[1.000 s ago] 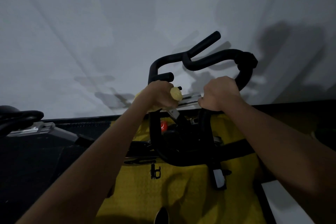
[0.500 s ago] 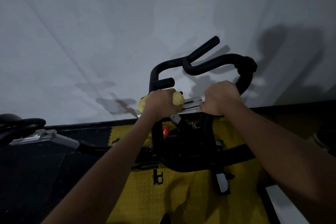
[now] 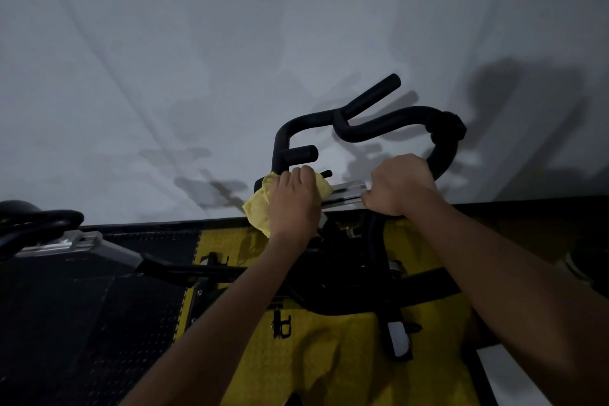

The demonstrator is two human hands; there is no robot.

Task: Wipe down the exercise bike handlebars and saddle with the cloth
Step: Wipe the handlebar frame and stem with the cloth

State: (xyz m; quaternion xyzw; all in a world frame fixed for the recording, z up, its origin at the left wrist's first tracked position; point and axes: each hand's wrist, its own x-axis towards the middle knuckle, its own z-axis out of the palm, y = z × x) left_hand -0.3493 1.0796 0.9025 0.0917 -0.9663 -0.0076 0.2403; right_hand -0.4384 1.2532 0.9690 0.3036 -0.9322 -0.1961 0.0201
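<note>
My left hand [image 3: 294,199] has slid the cloth [image 3: 260,204] lower on the handlebars [image 3: 362,128], gripping it. The bar's horns point toward upper right. My right hand [image 3: 400,186] clenches the right bar.

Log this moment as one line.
left hand: holds yellow cloth on handlebars | right hand: grips handlebars | saddle: untouched

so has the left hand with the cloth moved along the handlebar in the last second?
Yes. The left hand holding the yellow cloth has slid down the handlebar, farther below the short stub grip, with more cloth now showing.
</note>
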